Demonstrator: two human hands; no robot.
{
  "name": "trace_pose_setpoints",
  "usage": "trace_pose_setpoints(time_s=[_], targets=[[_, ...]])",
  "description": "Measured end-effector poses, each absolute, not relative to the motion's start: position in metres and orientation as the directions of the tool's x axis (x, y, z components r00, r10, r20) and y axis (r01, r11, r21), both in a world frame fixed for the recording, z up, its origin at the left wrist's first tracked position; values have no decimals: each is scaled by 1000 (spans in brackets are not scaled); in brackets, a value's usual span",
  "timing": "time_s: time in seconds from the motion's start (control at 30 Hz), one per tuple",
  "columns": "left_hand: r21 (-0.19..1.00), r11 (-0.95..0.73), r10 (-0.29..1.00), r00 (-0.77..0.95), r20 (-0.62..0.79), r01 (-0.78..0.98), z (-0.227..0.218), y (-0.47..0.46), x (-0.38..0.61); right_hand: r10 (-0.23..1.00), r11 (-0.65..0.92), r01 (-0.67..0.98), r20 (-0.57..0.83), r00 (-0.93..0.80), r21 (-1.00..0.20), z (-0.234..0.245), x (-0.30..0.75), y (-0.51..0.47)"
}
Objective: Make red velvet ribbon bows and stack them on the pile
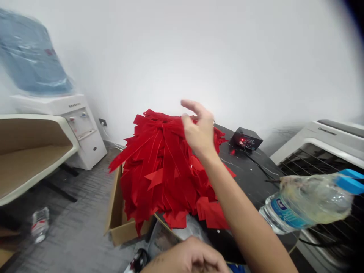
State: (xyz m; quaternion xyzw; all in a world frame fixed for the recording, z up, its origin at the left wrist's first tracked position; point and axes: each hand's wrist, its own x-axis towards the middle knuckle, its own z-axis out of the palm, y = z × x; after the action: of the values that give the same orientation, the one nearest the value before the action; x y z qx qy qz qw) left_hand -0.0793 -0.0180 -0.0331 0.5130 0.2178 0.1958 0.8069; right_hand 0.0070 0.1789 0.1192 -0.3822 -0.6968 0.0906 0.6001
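The right hand (199, 132) is raised at the near right side of the heap of red fabric strips (162, 170). Its fingers (193, 108) and thumb stand apart, with the strips just behind them; contact with the strips cannot be confirmed. The left hand (186, 258) is cut off by the lower edge of the view, its fingers curled. Whether it is closed on anything cannot be determined.

The strips are piled high in and over a cardboard box (116, 201), spilling past its rim and hiding its contents below. Their near right ends extend onto a black table top (250, 170). On the far side of that table sits a black control unit (246, 138) with a lit red indicator and a dial. To the right, a clear plastic water bottle (308, 203) with a blue cap lies tilted, with cloudy residue inside, in front of a white wire-grilled unit (321, 151). At far left, a curved white shell (30, 151) is lined with cardboard. Beyond it stands a white water dispenser (83, 131). A crushed clear cup (40, 224) lies on the grey carpet (85, 212).
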Motion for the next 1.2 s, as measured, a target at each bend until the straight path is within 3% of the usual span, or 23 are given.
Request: trace_pose_setpoints(time_s=[0.1,0.2,0.33,0.43,0.6,0.73,0.87,1.07,1.2], targets=[[923,367,581,804,-130,-116,-21,-17,-94,668,666,372,739,87,-646,106,47,155],[922,359,598,794,-111,-142,-19,-17,-102,822,479,518,569,16,-708,76,99,124],[919,364,554,828,-85,-149,-24,-12,-100,927,278,680,376,-3,-679,19,142,81],[906,383,526,849,-53,-181,-26,-7,-94,945,238,723,327,-17,-649,-10,149,54],[941,323,581,806,-114,-100,-19,0,-94,935,287,711,349,-63,-642,-21,149,16],[970,242,649,746,-152,-13,-4,11,-98,928,305,768,357,-106,-564,-36,154,-8],[987,68,779,610,-146,149,19,29,-94,895,315,758,445,-37,-571,-53,154,-16],[916,-220,860,510,21,335,74,56,-65,875,308,695,480,62,-650,-55,146,-16],[751,-402,910,321,264,523,113,88,-26,863,324,672,499,78,-666,-60,148,-15]])
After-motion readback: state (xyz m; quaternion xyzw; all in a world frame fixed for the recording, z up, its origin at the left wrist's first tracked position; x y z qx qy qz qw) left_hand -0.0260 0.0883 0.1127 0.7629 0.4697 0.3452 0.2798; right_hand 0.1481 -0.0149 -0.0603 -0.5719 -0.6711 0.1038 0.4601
